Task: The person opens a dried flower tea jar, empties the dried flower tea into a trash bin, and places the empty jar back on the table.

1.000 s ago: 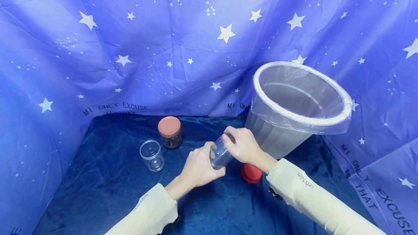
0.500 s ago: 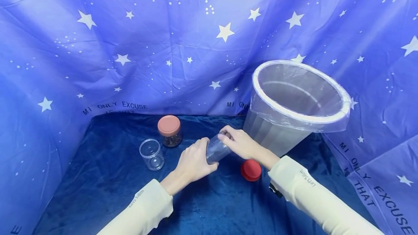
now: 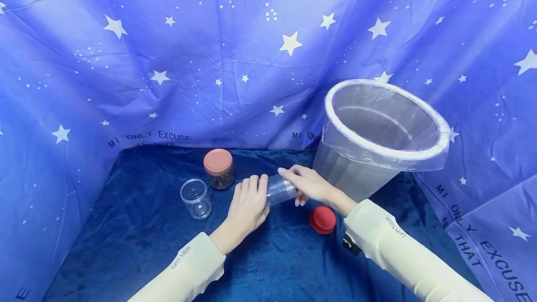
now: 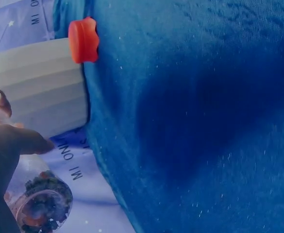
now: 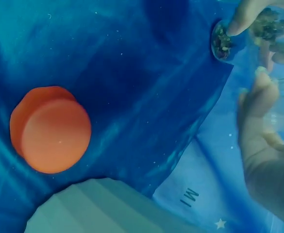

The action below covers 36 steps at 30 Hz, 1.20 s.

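Inspected the blue-covered table (image 3: 268,264), with lined bin (image 3: 348,176) toward its right side. Found left hand (image 3: 246,204) with grip wrapped round one end, and right hand (image 3: 309,185) pinching the other end, of a clear jar (image 3: 279,191), held tilted above the table. Noted red lid (image 3: 323,220) lying just beside the bin.

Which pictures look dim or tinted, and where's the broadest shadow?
Head view: bright, loose lid plainly red; left wrist view: dim, with the broadest dark shadow, across the blue cloth; right wrist view: darkish, blue-green tint, that lid looking orange.
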{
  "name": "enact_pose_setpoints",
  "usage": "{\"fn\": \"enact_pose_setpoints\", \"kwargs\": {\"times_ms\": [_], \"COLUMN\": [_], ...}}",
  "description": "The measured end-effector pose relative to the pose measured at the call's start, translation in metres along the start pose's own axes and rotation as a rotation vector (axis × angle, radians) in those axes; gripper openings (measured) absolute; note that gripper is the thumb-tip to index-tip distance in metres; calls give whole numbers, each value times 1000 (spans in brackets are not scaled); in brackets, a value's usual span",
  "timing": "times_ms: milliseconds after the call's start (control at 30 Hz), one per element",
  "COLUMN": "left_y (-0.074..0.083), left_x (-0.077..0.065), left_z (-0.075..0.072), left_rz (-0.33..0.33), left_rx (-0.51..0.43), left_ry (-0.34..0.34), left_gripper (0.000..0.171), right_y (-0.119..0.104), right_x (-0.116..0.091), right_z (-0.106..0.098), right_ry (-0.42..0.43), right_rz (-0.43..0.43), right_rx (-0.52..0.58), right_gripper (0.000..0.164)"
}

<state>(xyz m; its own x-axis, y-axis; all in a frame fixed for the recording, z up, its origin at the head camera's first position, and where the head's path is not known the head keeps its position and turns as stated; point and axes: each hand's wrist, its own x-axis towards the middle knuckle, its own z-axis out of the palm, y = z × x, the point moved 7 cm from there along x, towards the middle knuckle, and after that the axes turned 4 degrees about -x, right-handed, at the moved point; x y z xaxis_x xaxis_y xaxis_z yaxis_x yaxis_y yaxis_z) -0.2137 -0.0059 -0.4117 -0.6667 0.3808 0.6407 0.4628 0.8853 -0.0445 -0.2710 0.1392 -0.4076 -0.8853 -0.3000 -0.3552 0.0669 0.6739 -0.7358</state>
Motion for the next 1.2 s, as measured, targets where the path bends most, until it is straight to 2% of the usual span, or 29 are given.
{"fn": "enact_pose_setpoints", "kwargs": {"times_ms": [133, 267, 500, 800, 967, 1200], "left_y": [1, -1, -2, -5, -6, -12], "left_x": [-3, -4, -4, -2, 2, 2], "left_z": [3, 5, 8, 7, 5, 14], "left_rz": [0, -24, 23, 52, 41, -101], "left_rx": [-5, -52, -71, -129, -221, -467], "left_ry": [-23, -58, -102, -82, -101, -281], "left_gripper": [73, 71, 72, 72, 69, 69], "right_y": [2, 0, 3, -2, -8, -16], "right_x": [-2, 0, 0, -3, -4, -5], "right_z": [5, 9, 12, 7, 1, 0], "right_ry": [-38, -38, 4, 25, 32, 1], "right_rz": [60, 48, 24, -51, -103, -182], "right_rx": [89, 126, 116, 48, -13, -90], "right_gripper": [60, 57, 56, 53, 49, 43]}}
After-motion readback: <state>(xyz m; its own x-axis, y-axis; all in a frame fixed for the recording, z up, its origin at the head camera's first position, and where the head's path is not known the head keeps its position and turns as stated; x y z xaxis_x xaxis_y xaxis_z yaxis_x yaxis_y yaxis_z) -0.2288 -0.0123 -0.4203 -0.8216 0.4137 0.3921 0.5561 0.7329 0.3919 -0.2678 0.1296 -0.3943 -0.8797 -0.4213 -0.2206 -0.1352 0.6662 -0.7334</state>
